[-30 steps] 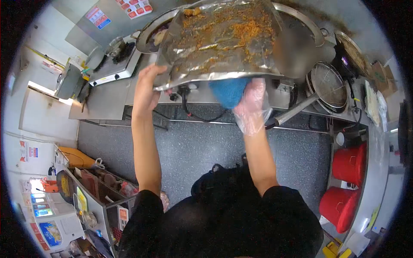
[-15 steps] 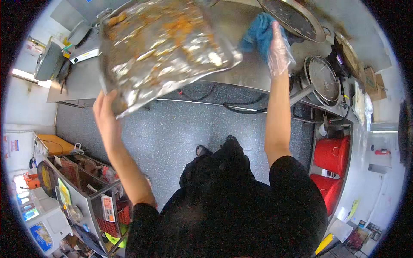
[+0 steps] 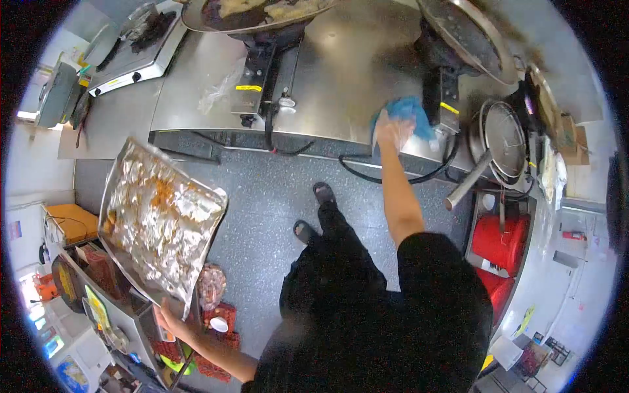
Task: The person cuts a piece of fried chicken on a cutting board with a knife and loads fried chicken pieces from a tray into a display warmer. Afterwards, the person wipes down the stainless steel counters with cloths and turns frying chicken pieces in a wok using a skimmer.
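My left hand (image 3: 171, 319), low on the left, grips the near corner of a baking tray (image 3: 157, 223) lined with crumpled foil. Orange-brown residue is stuck to the foil, and the tray is held tilted over the floor beside the shelf unit. My right hand (image 3: 395, 133), in a clear plastic glove, is closed on a blue cloth (image 3: 411, 112). It presses the cloth against the front part of the steel counter (image 3: 341, 85), left of a burner's control box (image 3: 445, 108).
A large pan with food (image 3: 255, 16) sits on a burner at the back. Another wide pan (image 3: 468, 39) stands back right. A lidded pot (image 3: 503, 137) has its handle sticking out. Black hoses (image 3: 373, 178) hang below the counter edge. Red buckets (image 3: 501, 242) stand right.
My left hand has swung the tray from over the counter down and left, uncovering the pan and burner. My right hand has brought the cloth toward the counter's front edge.
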The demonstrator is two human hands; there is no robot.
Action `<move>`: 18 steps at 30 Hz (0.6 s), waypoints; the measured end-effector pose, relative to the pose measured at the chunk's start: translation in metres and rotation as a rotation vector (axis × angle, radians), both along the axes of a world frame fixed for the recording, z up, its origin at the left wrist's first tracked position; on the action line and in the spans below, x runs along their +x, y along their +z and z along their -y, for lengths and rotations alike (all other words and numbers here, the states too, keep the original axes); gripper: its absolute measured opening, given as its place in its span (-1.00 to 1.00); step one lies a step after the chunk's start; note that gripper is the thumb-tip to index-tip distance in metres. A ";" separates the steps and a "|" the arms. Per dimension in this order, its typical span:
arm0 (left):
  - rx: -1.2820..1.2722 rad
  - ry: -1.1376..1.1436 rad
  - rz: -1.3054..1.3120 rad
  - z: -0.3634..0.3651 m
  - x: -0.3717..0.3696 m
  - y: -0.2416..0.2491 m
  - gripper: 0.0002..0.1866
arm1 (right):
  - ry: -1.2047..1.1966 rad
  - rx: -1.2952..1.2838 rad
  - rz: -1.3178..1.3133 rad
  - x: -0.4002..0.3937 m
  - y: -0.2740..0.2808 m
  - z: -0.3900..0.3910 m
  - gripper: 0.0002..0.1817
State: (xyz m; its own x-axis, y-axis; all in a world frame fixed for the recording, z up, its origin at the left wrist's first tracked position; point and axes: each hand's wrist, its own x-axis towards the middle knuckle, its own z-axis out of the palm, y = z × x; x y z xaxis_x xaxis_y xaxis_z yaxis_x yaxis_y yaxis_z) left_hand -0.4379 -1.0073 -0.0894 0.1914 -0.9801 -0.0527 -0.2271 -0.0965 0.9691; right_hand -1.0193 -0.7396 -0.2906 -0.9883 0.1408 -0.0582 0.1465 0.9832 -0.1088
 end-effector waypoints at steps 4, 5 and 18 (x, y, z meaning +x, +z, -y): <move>0.008 0.134 0.078 -0.010 -0.004 0.005 -0.40 | 0.314 0.196 -0.090 -0.064 -0.066 0.044 -0.26; 0.020 0.157 0.058 -0.012 -0.007 0.007 -0.41 | 0.356 -0.013 -0.230 -0.057 -0.106 0.064 -0.28; -0.368 -0.162 0.629 0.033 -0.014 -0.006 -0.65 | 0.293 0.290 -0.211 -0.017 -0.083 0.005 -0.41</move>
